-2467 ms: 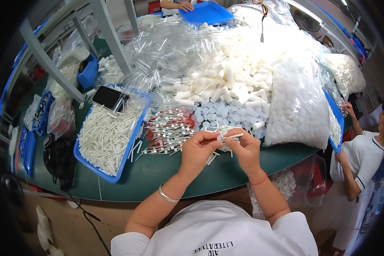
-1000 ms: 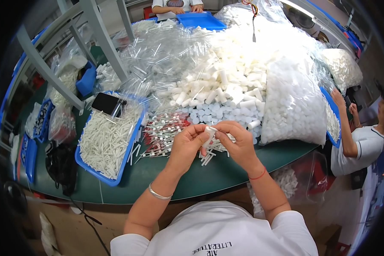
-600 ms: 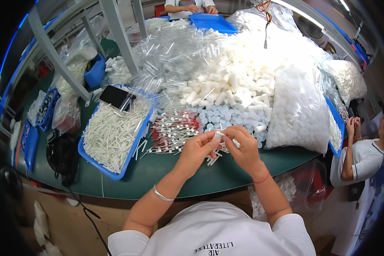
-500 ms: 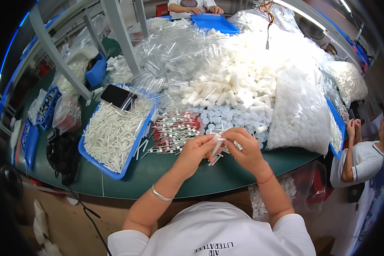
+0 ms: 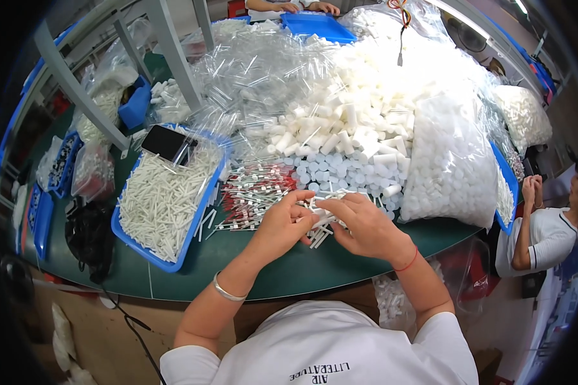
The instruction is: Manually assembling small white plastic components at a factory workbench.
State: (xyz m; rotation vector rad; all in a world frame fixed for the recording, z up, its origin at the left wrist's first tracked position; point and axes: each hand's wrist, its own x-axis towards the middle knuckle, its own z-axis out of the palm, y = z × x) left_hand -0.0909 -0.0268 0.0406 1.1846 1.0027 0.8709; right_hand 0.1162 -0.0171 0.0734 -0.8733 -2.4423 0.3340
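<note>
Green tabletop [image 5: 231,263] is stretching before you, its near edge curving. At its left end, a black bundle [image 5: 91,240] is lying close to that edge. Next, a blue tray [image 5: 172,267] is holding short white sticks [image 5: 160,205], with a phone [image 5: 167,144] resting over its upper end. Further right, red and white pins [image 5: 257,192] are sprawling in a tangle just beside your left hand [image 5: 279,224]. Its fingers are curling, thumb and forefinger standing apart at their tips; whether they are gripping a small piece, you cannot tell. Loose white sticks [image 5: 319,237] are lying on the tabletop between your hands. They are probably behaving like light, stiff, smooth plastic, slipping and rolling more readily than breaking, so pinching one at mid-length between thumb and fingertip is likely giving the surest hold. Behind them, frosted discs [image 5: 334,170] are clustering. Your right hand [image 5: 369,228] is arching at the right of the loose sticks, fingers bent; you cannot tell if they are grasping one. Rightmost, a bulging clear bag [image 5: 443,167] is slumping.
</note>
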